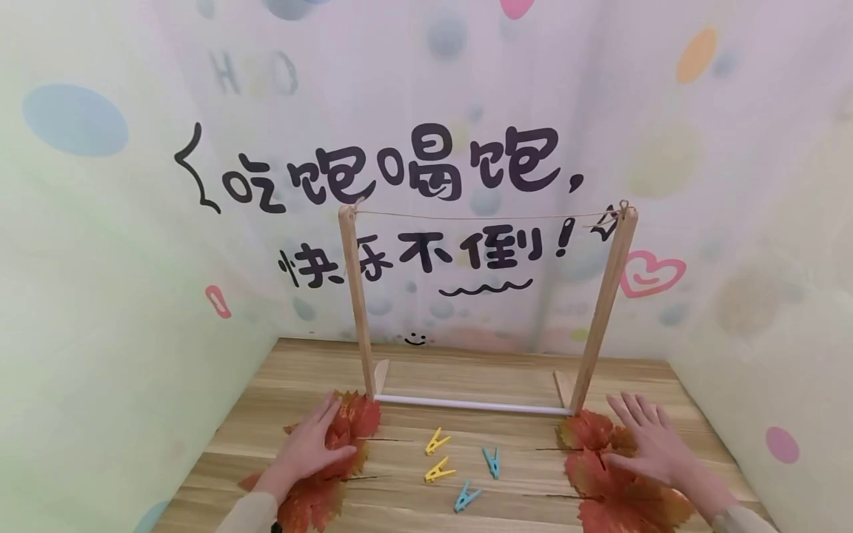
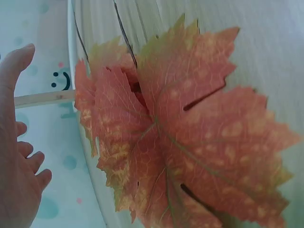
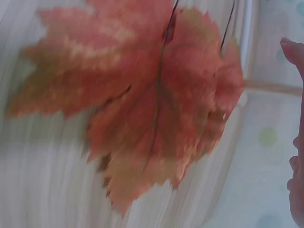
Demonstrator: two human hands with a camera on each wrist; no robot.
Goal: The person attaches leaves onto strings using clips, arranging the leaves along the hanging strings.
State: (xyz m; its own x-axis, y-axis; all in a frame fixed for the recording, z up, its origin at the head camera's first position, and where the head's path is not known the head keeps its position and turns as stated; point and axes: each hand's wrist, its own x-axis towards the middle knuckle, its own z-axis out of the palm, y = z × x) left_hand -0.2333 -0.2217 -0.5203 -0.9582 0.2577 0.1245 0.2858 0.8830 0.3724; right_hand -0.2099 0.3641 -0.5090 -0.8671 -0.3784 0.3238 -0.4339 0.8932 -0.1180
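My left hand is over the left group of red-orange maple-like leaves, fingers extended and thumb apart. On the other side, my right hand spreads its fingers above the right leaves. Neither hand grips anything; whether they touch the leaves is unclear in the head view. In the left wrist view a large leaf lies below the hand. Seen from the right wrist, another leaf is slightly blurred, with only the edge of the hand showing.
Between the leaves lie two yellow clothespins and two blue ones. Behind them stands a wooden frame: left post, right post, a string across the top, a white rod low down. Printed curtains enclose the table.
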